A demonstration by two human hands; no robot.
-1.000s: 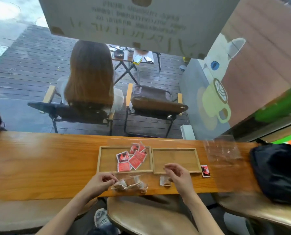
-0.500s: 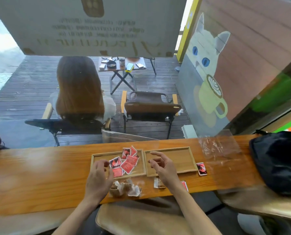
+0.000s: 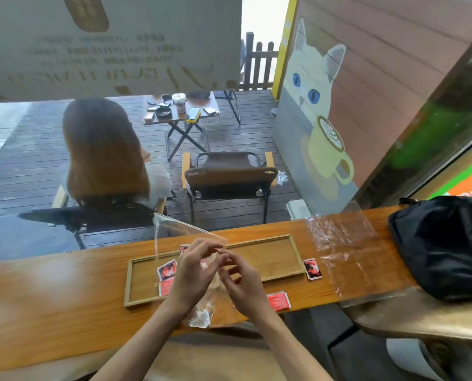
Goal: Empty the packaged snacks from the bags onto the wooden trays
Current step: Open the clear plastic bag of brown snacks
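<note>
Two shallow wooden trays lie side by side on the counter: the left tray (image 3: 140, 283) holds red snack packets (image 3: 166, 270), while the right tray (image 3: 273, 253) shows only bare wood. My left hand (image 3: 192, 274) and my right hand (image 3: 241, 280) meet above the trays' joint, fingertips pinched on a clear plastic bag (image 3: 174, 233). Its upper part stands up behind my hands. Its lower end (image 3: 202, 316) hangs near the counter's front edge with pale wrapped snacks inside. My hands hide more packets in the left tray.
One red packet (image 3: 312, 268) lies on the counter right of the trays and another (image 3: 279, 300) near the front edge. A flat, empty clear bag (image 3: 347, 251) and a black bag (image 3: 449, 243) lie further right. Beyond the glass, a person sits on a chair.
My hands have come up off the counter and together above the trays. The clear bag with the pale snacks has been lifted from the counter's front edge.
</note>
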